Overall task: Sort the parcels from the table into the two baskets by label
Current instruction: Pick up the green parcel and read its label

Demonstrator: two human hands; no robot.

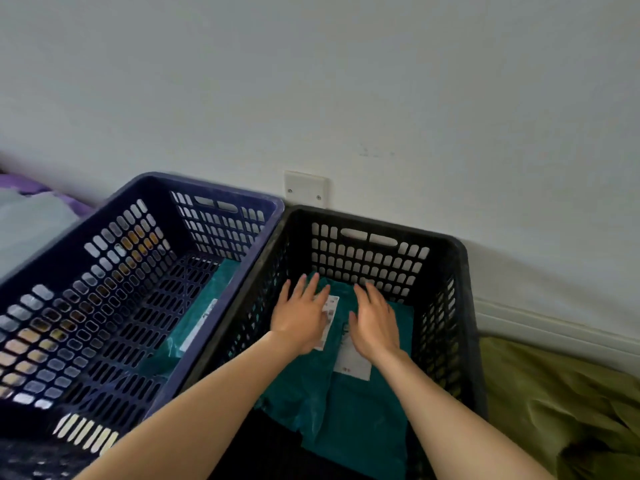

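Note:
Two plastic lattice baskets stand side by side against the wall: a dark blue basket on the left and a black basket on the right. Teal parcels with white labels lie in the black basket. Both my hands reach down into it. My left hand lies flat with straight fingers over a parcel's label. Beside it, my right hand hovers or rests on the parcels, fingers straight. Another teal parcel with a white label lies in the blue basket.
A white wall plate sits on the wall behind the baskets. Olive-green cloth lies right of the black basket. Purple and pale fabric lies at the far left. A white skirting strip runs along the wall.

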